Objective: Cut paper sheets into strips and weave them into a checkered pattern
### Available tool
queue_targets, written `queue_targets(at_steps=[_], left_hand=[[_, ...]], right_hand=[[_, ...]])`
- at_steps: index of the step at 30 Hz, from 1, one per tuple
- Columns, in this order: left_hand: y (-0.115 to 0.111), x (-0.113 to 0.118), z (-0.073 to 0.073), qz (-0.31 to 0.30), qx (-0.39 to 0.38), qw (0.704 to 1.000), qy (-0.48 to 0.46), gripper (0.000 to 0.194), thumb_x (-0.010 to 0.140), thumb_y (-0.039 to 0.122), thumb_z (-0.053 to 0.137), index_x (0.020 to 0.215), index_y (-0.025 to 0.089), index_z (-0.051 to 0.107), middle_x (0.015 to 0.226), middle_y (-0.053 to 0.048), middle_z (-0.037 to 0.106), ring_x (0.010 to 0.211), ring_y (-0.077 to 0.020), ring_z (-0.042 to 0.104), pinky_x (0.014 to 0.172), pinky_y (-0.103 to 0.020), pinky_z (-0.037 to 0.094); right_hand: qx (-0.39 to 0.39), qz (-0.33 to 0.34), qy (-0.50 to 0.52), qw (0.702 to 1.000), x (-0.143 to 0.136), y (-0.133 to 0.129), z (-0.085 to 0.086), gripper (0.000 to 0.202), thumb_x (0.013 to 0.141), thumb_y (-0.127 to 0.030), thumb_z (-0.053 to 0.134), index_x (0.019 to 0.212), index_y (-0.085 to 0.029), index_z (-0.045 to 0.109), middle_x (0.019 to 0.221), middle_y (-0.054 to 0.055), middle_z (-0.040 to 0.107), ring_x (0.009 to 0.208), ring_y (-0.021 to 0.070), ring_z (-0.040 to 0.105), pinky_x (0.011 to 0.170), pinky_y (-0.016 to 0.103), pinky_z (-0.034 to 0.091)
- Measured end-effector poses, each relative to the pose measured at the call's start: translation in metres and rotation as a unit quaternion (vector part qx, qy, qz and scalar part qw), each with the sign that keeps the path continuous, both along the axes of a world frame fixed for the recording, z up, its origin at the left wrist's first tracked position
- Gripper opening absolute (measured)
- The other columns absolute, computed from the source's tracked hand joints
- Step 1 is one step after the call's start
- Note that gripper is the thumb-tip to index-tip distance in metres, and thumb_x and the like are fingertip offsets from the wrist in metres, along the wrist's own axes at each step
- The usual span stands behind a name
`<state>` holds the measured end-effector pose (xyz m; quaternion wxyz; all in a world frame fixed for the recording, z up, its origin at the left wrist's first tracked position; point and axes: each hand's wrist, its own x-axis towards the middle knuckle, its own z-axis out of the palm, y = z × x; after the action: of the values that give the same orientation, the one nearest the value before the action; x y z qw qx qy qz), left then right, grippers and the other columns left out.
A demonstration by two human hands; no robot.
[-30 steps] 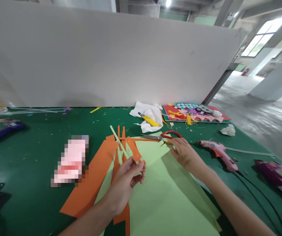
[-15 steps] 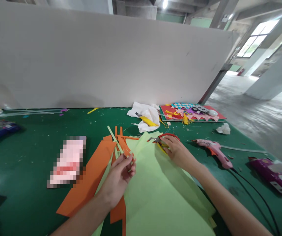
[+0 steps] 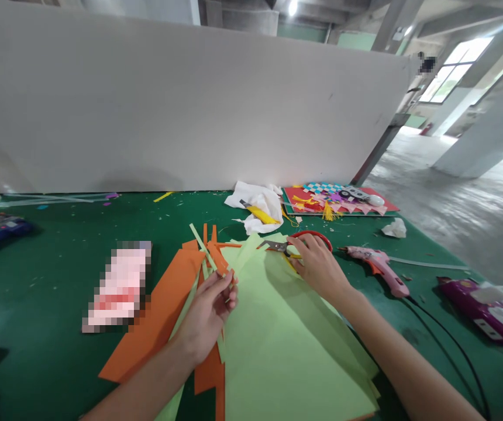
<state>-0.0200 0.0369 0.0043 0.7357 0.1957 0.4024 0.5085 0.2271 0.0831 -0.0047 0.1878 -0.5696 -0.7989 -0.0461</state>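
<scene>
Scissors (image 3: 285,248) shifted right: red-handled, grey blades (image 3: 272,245) perhaps parted.

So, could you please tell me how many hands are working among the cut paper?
2: the left hand pinches orange and light green paper strips, and the right hand holds the red-handled scissors. No others seem hidden there.

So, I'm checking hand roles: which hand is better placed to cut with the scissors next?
Probably the right hand: its fingers are on the red-handled scissors, while the left hand is occupied, pinching an orange paper strip.
</scene>
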Motion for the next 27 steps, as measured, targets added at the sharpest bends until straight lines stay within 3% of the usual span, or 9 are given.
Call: queue_targets(at_steps=[5,10,13,15,18,20,22,25,27], left_hand=[[0.0,0.0,0.0,0.013,-0.004,1.0,-0.012,0.013,0.076,0.02,0.074,0.079,0.015,0.063,0.073,0.001,0.055,0.059,-0.0059,0.05,0.051,-0.016,0.044],[0.001,0.0,0.002,0.018,0.007,1.0,-0.009,0.014,0.074,0.018,0.076,0.074,0.014,0.063,0.068,0.002,0.055,0.059,-0.006,0.053,0.053,-0.014,0.046],[0.001,-0.002,0.006,0.017,0.015,1.0,-0.012,0.015,0.071,0.018,0.078,0.073,0.015,0.063,0.069,0.001,0.057,0.061,-0.0071,0.056,0.055,-0.015,0.048],[0.001,-0.004,0.009,0.022,0.013,0.999,-0.045,0.018,0.068,0.017,0.08,0.071,0.015,0.063,0.068,0.002,0.057,0.06,-0.0075,0.056,0.054,-0.016,0.048],[0.002,-0.007,0.012,0.035,-0.001,0.995,-0.091,0.02,0.063,0.015,0.082,0.068,0.016,0.063,0.069,0.002,0.057,0.056,-0.007,0.053,0.051,-0.017,0.048],[0.004,-0.009,0.012,0.044,-0.005,0.995,-0.089,0.02,0.062,0.013,0.081,0.07,0.016,0.064,0.07,0.001,0.058,0.054,-0.0065,0.052,0.05,-0.018,0.047],[0.006,-0.01,0.01,0.053,-0.004,0.996,-0.072,0.018,0.064,0.012,0.08,0.072,0.017,0.064,0.07,0.001,0.059,0.053,-0.0065,0.052,0.05,-0.018,0.047],[0.009,-0.01,0.006,0.043,0.015,0.999,-0.021,0.017,0.068,0.016,0.078,0.073,0.017,0.062,0.07,0.002,0.059,0.055,-0.0066,0.053,0.052,-0.017,0.047],[0.009,-0.01,0.004,0.016,0.041,0.999,0.022,0.02,0.07,0.02,0.078,0.07,0.017,0.059,0.068,0.002,0.059,0.056,-0.0068,0.055,0.054,-0.017,0.047]], right_hand=[[0.012,-0.028,0.024,0.999,0.008,0.001,0.0,0.052,0.083,-0.017,0.052,0.135,-0.018,0.047,0.11,0.015,0.058,0.106,0.0318,0.049,0.091,0.047,0.043],[-0.061,-0.03,0.244,0.967,0.016,0.001,0.006,0.049,0.085,-0.031,0.05,0.133,-0.02,0.05,0.111,0.011,0.063,0.101,0.0259,0.056,0.088,0.043,0.046],[-0.186,0.034,0.359,0.914,0.015,-0.007,0.012,0.053,0.09,-0.046,0.045,0.136,-0.02,0.044,0.103,0.009,0.066,0.078,0.017,0.059,0.07,0.031,0.05],[-0.266,0.101,0.459,0.842,0.01,-0.013,0.015,0.061,0.089,-0.056,0.042,0.139,-0.023,0.038,0.107,0.01,0.063,0.07,0.0143,0.055,0.062,0.028,0.048],[-0.293,0.132,0.535,0.781,0.003,-0.019,0.018,0.065,0.086,-0.063,0.042,0.137,-0.023,0.038,0.1,0.009,0.06,0.062,0.013,0.049,0.052,0.026,0.043],[-0.291,0.097,0.521,0.797,-0.001,-0.02,0.019,0.061,0.084,-0.06,0.049,0.129,-0.019,0.046,0.082,0.004,0.057,0.055,0.0114,0.046,0.045,0.024,0.04],[-0.278,0.052,0.452,0.846,-0.003,-0.02,0.019,0.054,0.08,-0.055,0.059,0.117,-0.016,0.055,0.071,0.0,0.053,0.052,0.0106,0.045,0.044,0.023,0.039],[-0.252,0.018,0.322,0.913,-0.005,-0.021,0.021,0.042,0.075,-0.048,0.066,0.104,-0.018,0.064,0.067,-0.001,0.055,0.056,0.0117,0.048,0.049,0.023,0.042],[-0.262,0.027,0.271,0.926,-0.008,-0.023,0.023,0.04,0.077,-0.047,0.064,0.105,-0.019,0.065,0.07,0.0,0.06,0.059,0.0135,0.051,0.053,0.025,0.043]])
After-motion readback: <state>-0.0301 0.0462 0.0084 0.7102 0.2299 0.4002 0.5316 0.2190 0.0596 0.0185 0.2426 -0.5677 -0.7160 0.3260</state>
